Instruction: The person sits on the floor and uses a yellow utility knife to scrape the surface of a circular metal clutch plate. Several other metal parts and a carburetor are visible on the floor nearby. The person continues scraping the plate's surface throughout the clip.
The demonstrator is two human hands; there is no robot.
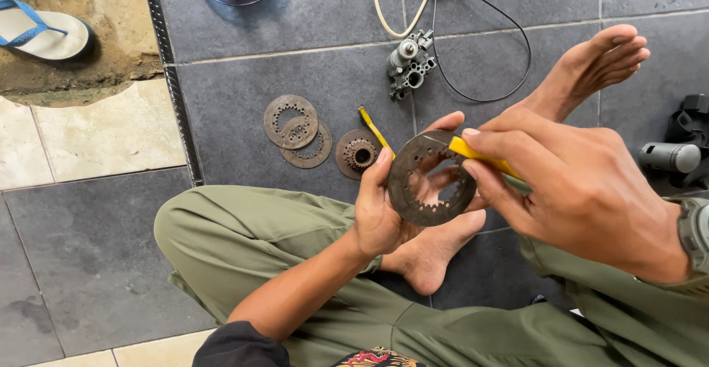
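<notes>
left hand (384,215) fingers grip rusty toothed ring plate (432,179) | right hand (572,186) fingers pinch yellow brush (480,156)

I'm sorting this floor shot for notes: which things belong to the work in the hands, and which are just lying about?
In the work:
left hand holding the toothed metal disc
right hand pressing the yellow tool on it

Lying about:
two flat rings
small gear hub
carburettor-like part
black cable
sandals
</notes>
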